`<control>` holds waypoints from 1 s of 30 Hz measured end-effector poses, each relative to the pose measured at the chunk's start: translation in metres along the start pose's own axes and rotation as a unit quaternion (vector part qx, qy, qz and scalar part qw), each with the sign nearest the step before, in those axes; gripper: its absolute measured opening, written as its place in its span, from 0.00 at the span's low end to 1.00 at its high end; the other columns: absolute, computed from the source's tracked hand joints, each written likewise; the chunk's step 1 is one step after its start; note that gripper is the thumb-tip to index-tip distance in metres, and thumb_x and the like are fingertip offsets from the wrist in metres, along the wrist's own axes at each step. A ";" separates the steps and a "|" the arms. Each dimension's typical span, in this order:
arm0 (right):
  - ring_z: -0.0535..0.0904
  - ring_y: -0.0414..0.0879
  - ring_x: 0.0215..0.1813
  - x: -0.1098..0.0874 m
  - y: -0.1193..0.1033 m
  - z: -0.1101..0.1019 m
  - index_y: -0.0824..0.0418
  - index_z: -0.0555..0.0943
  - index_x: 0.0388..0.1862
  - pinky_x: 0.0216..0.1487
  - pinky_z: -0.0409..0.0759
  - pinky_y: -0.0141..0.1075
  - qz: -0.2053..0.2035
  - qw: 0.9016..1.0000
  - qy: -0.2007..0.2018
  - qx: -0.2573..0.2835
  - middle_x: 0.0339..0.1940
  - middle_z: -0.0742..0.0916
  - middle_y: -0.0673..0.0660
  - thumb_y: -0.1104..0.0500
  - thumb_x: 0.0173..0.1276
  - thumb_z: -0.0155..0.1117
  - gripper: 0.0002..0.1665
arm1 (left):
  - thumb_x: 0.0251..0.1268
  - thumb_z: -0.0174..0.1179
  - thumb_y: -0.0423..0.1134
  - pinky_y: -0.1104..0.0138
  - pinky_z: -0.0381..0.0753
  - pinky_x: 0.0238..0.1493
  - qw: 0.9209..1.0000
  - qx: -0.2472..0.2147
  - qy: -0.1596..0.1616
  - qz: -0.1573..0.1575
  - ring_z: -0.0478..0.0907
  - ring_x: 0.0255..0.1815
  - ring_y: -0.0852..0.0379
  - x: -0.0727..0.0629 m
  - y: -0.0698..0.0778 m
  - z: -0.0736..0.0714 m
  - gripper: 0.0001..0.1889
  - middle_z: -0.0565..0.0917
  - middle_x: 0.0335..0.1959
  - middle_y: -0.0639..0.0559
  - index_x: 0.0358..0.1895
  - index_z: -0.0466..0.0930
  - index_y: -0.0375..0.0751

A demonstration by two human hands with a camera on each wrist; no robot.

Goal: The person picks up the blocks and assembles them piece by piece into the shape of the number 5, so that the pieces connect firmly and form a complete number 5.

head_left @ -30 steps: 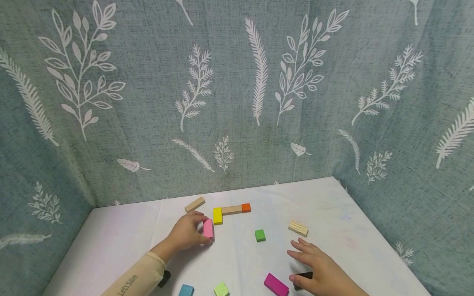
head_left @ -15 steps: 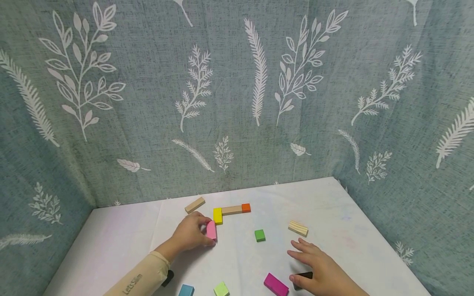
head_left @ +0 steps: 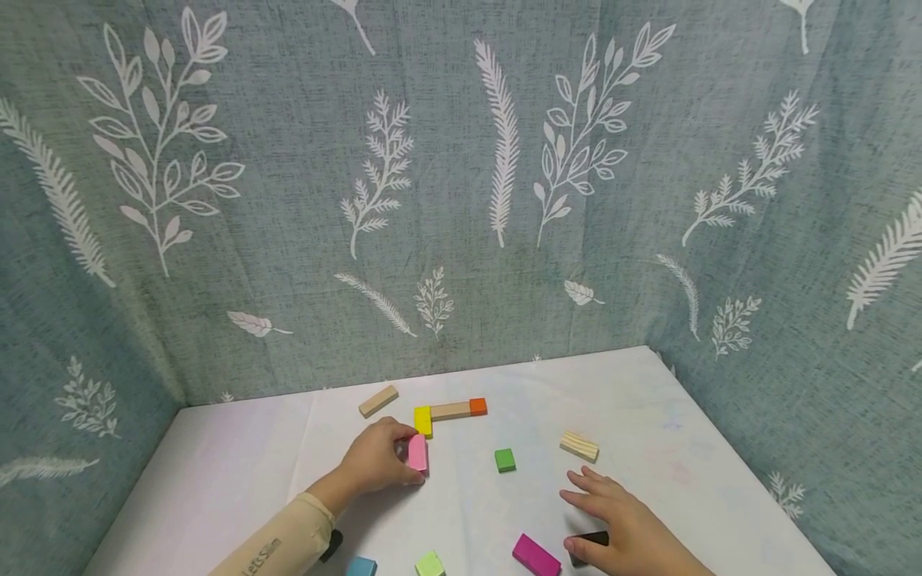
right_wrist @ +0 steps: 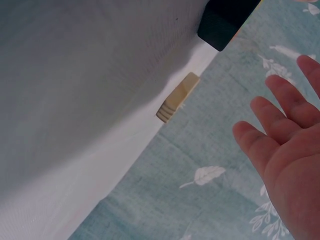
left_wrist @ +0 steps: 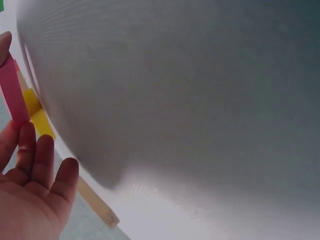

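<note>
The left hand point(head_left: 376, 456) is pinching the pink block point(head_left: 418, 453) just on the near side of the yellow block point(head_left: 423, 421), seemingly placing it; the next move probably calls for careful alignment. At near right, the right hand point(head_left: 621, 522) is holding its fingers wide beside the black block point(head_left: 593, 537).

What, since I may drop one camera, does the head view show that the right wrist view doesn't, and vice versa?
Only the head view shows the left hand gripping the pink block, plus, among others, the orange block, green block, magenta block and lime block.
Only the right wrist view shows the palm side of the right hand.
Both show that hand, the black block, the striped wooden block, the tabletop and the leaf-print curtain.
</note>
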State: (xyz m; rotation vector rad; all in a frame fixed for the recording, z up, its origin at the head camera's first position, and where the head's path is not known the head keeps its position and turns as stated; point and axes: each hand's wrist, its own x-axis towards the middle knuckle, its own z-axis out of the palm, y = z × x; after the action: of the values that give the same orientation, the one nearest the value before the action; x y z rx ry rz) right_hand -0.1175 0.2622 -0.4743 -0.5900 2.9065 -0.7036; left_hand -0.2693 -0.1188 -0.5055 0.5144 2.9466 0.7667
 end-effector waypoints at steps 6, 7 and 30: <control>0.71 0.58 0.74 -0.001 0.000 0.001 0.51 0.78 0.68 0.67 0.74 0.59 0.000 1.000 0.005 -0.002 0.73 0.78 0.52 0.27 0.65 0.61 0.42 | 0.29 0.85 0.55 0.56 0.84 0.49 0.997 0.073 0.012 0.032 0.81 0.44 0.57 -0.002 0.002 0.003 0.40 0.83 0.43 0.56 0.54 0.86 0.44; 0.72 0.58 0.74 -0.002 0.000 0.001 0.51 0.79 0.68 0.67 0.75 0.59 -0.004 1.000 0.010 -0.004 0.73 0.78 0.52 0.28 0.65 0.61 0.41 | 0.30 0.85 0.55 0.56 0.84 0.49 0.995 0.085 0.016 0.040 0.81 0.44 0.56 -0.002 0.003 0.003 0.40 0.83 0.44 0.55 0.54 0.86 0.43; 0.72 0.57 0.73 -0.002 0.000 0.002 0.52 0.80 0.67 0.67 0.76 0.58 -0.008 1.000 0.015 -0.013 0.72 0.79 0.53 0.30 0.66 0.63 0.39 | 0.40 0.81 0.58 0.67 0.76 0.32 0.976 0.189 0.018 0.106 0.69 0.28 0.64 -0.006 0.013 0.007 0.28 0.81 0.33 0.59 0.47 0.91 0.49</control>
State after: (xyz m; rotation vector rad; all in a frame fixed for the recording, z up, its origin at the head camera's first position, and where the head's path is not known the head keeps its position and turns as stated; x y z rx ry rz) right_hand -0.1158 0.2623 -0.4758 -0.6102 2.9454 -0.6821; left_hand -0.2585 -0.1071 -0.5060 0.8560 3.1169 0.2209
